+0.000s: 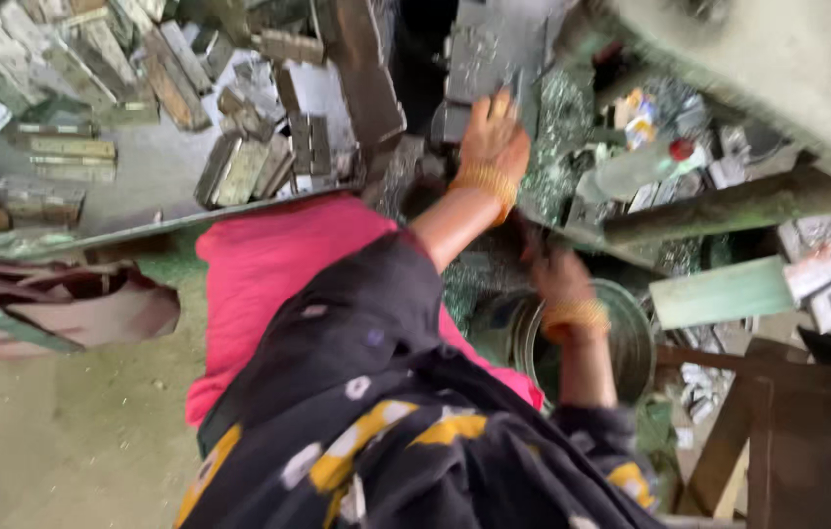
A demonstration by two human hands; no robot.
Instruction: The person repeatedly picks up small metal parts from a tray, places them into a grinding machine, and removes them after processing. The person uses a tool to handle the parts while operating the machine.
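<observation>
**A:** From the head view, what is going on at the machine?

**B:** The person's left hand [492, 127] reaches up toward twelve o'clock and lies on a dark grey metal block [479, 64] heaped with shiny metal shavings. The fingers look spread and flat on it rather than curled, so I'd call that hand open, pressing or steadying. The frame is blurred, so I can't swear to it.

**B:** The right hand [554, 272] sits lower, near four o'clock from the left one, just above a round grey metal bowl [631, 343] that holds more of the glittering scrap. Whether it is closed on anything I cannot tell; the fingers are smeared by motion.

**A:** And the arms?

**B:** The left forearm is stretched almost straight, a stack of gold bangles [484, 181] at the wrist. The right arm is bent and tucked close, bangles there too.

**A:** Which step would you say?

**B:** My guess is gathering shavings off the block into the bowl. A sweep would want the left palm drawn down toward six o'clock. A clear plastic bottle with a red cap [636, 167] lies at three o'clock on the cluttered surface.
</observation>
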